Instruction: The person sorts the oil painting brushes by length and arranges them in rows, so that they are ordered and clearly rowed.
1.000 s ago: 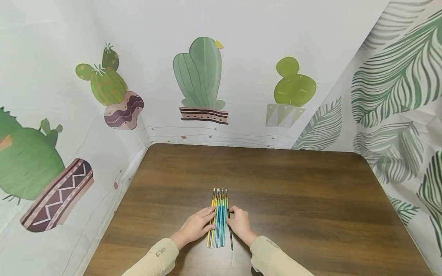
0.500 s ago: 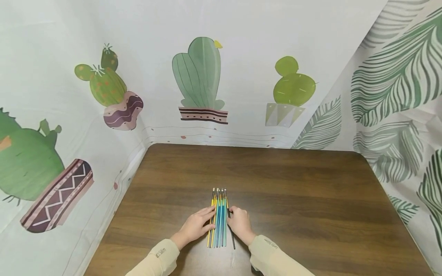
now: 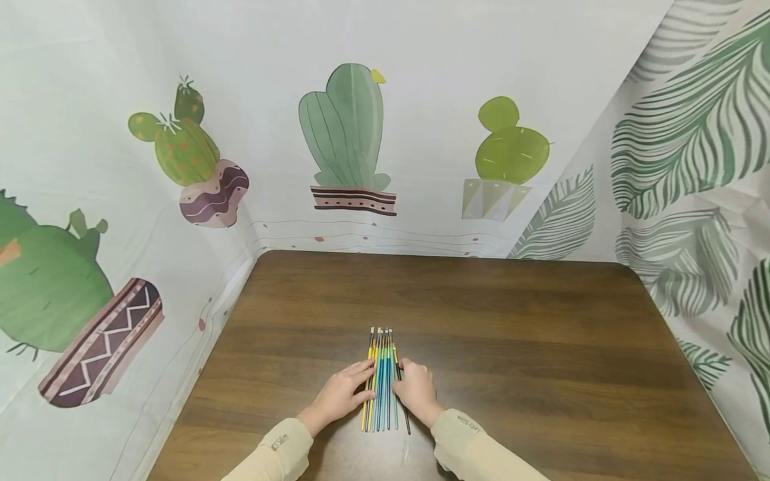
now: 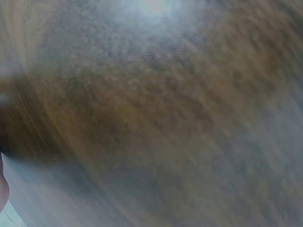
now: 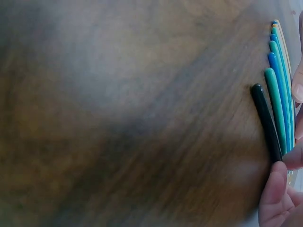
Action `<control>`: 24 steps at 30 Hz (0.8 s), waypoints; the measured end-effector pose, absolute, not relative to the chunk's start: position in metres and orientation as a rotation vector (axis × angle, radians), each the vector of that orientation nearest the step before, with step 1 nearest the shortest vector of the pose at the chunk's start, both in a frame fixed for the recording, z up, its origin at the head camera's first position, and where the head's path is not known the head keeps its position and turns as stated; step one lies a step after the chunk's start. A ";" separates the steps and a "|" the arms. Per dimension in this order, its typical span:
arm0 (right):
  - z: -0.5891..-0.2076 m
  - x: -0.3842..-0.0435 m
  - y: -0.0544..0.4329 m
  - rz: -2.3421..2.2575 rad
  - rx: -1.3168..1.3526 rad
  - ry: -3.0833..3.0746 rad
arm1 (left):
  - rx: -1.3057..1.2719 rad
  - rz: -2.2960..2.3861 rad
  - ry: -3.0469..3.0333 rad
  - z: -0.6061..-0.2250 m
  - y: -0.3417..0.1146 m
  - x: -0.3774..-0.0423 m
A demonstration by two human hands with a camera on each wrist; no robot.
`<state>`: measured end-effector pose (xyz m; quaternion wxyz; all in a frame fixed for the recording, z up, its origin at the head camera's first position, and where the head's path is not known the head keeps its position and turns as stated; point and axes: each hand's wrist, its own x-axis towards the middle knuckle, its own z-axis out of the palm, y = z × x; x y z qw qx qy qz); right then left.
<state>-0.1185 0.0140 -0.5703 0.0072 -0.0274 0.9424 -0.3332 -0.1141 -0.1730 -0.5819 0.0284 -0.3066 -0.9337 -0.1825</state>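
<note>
Several slim paintbrushes (image 3: 379, 401) lie side by side on the brown table, bristles pointing away from me. Their handles are yellow, blue and teal. My left hand (image 3: 341, 391) rests at the row's left side, its fingers extended against the brushes. At the opposite side my right hand (image 3: 418, 393), fingers bent, pinches a black-handled paintbrush (image 3: 407, 421). In the right wrist view, thumb and finger meet at this black handle (image 5: 265, 120), and a teal handle (image 5: 274, 101) lies just beside it. The left wrist view has mostly blurred tabletop, with a sliver of skin at its left edge.
The wooden table (image 3: 511, 334) has rounded far corners. White cloth (image 3: 433, 53) printed with cacti hangs behind and at the left, and leaf-patterned cloth (image 3: 692, 147) hangs at the right.
The lower ends of the black brush and the teal one beside it have swung slightly right, away from the row. My right hand has shifted very little; the left stays in place.
</note>
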 end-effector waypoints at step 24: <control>-0.568 -0.111 0.031 -1.085 -0.222 2.929 | -0.859 -0.592 -2.944 -0.580 -0.168 -0.113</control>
